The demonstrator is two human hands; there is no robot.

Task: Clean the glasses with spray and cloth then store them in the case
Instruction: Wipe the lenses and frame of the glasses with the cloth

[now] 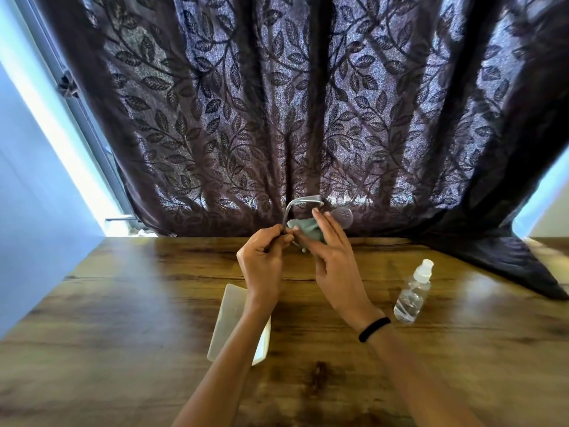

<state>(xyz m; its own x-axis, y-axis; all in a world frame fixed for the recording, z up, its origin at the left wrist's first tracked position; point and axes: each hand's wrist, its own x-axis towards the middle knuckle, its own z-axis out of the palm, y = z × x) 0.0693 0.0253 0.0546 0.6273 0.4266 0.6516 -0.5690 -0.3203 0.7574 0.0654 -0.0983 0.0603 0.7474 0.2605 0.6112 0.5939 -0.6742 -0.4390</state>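
Observation:
Both hands are raised above the far middle of the wooden table point(123, 303). My left hand point(263, 263) pinches the glasses point(300, 202) by the frame near one lens; a thin grey temple arm arches up over the hands. My right hand point(332, 254) presses a pale green cloth point(303, 227) against one lens. The other lens point(343, 215) shows clear to the right of my fingers. A white glasses case point(229, 315) lies on the table under my left forearm, partly hidden by it. The clear spray bottle point(412, 292) lies tilted on the table to the right.
A dark leaf-patterned curtain point(277, 118) hangs right behind the table's far edge, and its right end spills onto the tabletop point(508, 260). A pale wall and window frame point(46, 149) border the left side.

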